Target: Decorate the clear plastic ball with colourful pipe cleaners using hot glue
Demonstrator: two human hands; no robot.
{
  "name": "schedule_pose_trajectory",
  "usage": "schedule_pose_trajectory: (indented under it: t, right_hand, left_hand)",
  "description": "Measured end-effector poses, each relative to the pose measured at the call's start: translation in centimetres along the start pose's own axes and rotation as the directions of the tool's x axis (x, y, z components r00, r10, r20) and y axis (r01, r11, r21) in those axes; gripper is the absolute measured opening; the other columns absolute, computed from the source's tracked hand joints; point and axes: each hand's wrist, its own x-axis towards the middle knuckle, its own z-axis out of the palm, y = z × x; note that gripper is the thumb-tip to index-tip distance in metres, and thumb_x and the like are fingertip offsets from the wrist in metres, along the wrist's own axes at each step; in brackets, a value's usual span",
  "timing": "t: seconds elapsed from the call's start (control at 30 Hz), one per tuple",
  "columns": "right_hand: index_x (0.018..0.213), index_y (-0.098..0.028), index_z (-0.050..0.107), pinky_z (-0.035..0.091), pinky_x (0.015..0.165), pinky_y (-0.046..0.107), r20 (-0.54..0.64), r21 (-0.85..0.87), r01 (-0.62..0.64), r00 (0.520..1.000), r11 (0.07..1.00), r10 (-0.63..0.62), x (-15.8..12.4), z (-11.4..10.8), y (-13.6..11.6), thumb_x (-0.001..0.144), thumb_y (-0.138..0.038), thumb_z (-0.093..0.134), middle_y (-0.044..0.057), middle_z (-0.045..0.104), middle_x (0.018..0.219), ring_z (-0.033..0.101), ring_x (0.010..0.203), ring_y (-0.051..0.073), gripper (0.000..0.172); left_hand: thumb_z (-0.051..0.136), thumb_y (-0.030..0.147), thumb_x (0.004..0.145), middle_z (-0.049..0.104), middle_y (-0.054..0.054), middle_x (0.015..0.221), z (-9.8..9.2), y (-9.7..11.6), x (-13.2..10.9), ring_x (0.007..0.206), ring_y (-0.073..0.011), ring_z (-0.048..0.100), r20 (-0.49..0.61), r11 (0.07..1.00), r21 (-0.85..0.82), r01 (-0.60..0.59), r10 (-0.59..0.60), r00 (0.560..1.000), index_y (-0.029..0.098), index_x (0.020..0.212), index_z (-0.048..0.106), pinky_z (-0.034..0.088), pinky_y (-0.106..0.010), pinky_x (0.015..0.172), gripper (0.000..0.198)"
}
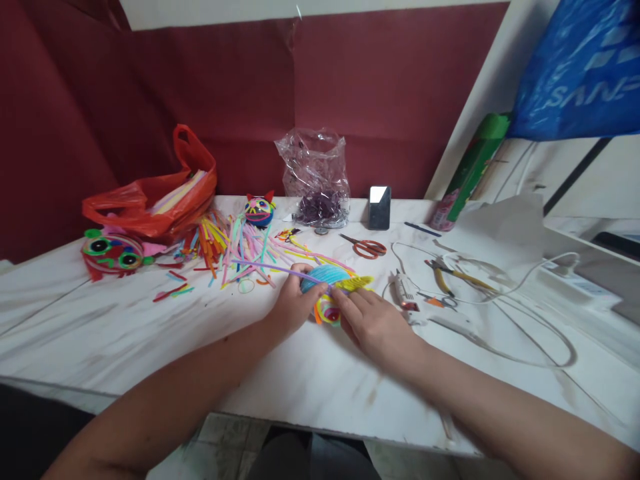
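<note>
A blue ball wrapped in pipe cleaners (327, 275), with a yellow fringe and an orange-and-pink spiral, lies on the white table (150, 333). My left hand (295, 303) grips its left side, fingers curled, and pinches a purple pipe cleaner (270, 268) that runs off to the left. My right hand (373, 323) presses its closed fingers on the ball's lower right, by the spiral.
Loose coloured pipe cleaners (225, 250) spread behind the ball. An orange bag (165, 193), a red-and-green figure (113, 252), a small cat-faced ball (259, 210), a clear bag (316, 177), scissors (367, 248), a glue gun (405, 290), pliers (450, 277) and cables (525, 313) are around.
</note>
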Motion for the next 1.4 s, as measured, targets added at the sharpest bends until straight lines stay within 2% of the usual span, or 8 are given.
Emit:
schedule_pose_trajectory:
  t: [0.17,0.37,0.57,0.77,0.9,1.03,1.23,1.4]
  right_hand:
    - [0.127,-0.006,0.054,0.053,0.065,0.037,0.008,0.059,-0.014,1.0,0.998,0.014,-0.1,0.1,0.1,0.093,-0.014,0.041,0.012,0.067,0.083,0.06,0.074,0.023,0.037]
    - [0.122,-0.005,0.057,0.051,0.06,0.034,0.033,0.012,-0.009,0.999,1.0,0.009,0.2,-0.3,0.2,0.092,-0.014,0.042,0.012,0.068,0.082,0.061,0.071,0.023,0.034]
    - [0.12,-0.006,0.056,0.051,0.06,0.033,0.011,0.076,-0.058,0.998,0.995,0.057,0.5,-0.5,0.7,0.093,-0.015,0.04,0.012,0.068,0.081,0.063,0.071,0.023,0.032]
    - [0.121,-0.007,0.055,0.052,0.063,0.032,0.01,0.129,-0.109,0.994,0.986,0.108,0.5,-0.3,1.4,0.092,-0.016,0.042,0.015,0.071,0.088,0.067,0.076,0.024,0.033]
    - [0.119,-0.01,0.057,0.053,0.064,0.031,0.071,0.224,-0.195,0.98,0.955,0.184,0.6,-0.4,1.8,0.092,-0.017,0.044,0.013,0.071,0.09,0.067,0.075,0.022,0.031]
    - [0.121,-0.01,0.057,0.053,0.065,0.031,0.101,0.26,-0.209,0.977,0.943,0.189,0.7,-0.5,1.6,0.091,-0.017,0.044,0.014,0.071,0.093,0.068,0.076,0.022,0.033]
    - [0.124,-0.007,0.055,0.054,0.065,0.033,0.084,0.24,-0.156,0.987,0.958,0.139,0.7,-0.3,1.5,0.091,-0.016,0.044,0.016,0.07,0.092,0.067,0.078,0.024,0.036]
    - [0.124,-0.008,0.053,0.054,0.065,0.033,0.089,0.254,-0.159,0.986,0.954,0.141,0.6,-0.1,1.7,0.091,-0.015,0.043,0.016,0.07,0.091,0.067,0.077,0.024,0.035]
  left_hand:
    - [0.066,0.026,0.07,0.056,0.001,0.085,-0.1,0.1,0.1,0.083,-0.0156,0.056,-0.018,0.997,0.062,-0.045,0.046,0.999,0.021,0.094,0.049,0.045,-0.029,0.079,0.03]
    - [0.064,0.029,0.074,0.058,0.0,0.09,-0.2,-0.2,-0.1,0.087,-0.0165,0.058,0.027,0.99,0.09,-0.111,0.109,0.994,0.021,0.099,0.05,0.047,-0.029,0.081,0.03]
    - [0.065,0.033,0.077,0.061,-0.002,0.099,-0.5,-0.2,0.1,0.092,-0.0183,0.06,0.095,0.997,0.021,-0.079,0.077,0.993,0.022,0.107,0.052,0.051,-0.03,0.081,0.035]
    - [0.054,0.046,0.087,0.067,-0.004,0.094,-0.2,0.1,0.3,0.091,-0.0195,0.063,0.055,0.98,-0.178,-0.083,0.094,0.994,0.018,0.098,0.059,0.049,-0.032,0.085,0.031]
    - [0.061,0.049,0.081,0.069,-0.005,0.091,0.1,0.7,0.3,0.088,-0.0199,0.064,0.06,0.973,-0.218,-0.071,0.086,0.994,0.016,0.095,0.06,0.051,-0.032,0.082,0.036]
    - [0.067,0.045,0.076,0.069,-0.005,0.087,0.0,0.8,0.5,0.09,-0.021,0.064,0.02,0.983,-0.135,-0.128,0.132,0.991,0.017,0.088,0.063,0.051,-0.032,0.082,0.03]
    - [0.061,0.033,0.079,0.07,-0.009,0.106,-0.2,0.1,0.8,0.106,-0.0254,0.064,-0.004,0.97,0.074,-0.23,0.231,0.973,0.019,0.08,0.064,0.049,-0.037,0.093,0.015]
    - [0.055,0.027,0.085,0.069,-0.009,0.108,-0.1,-0.2,0.3,0.118,-0.0244,0.059,0.042,0.872,0.272,-0.408,0.413,0.91,0.02,0.08,0.063,0.043,-0.039,0.104,0.011]
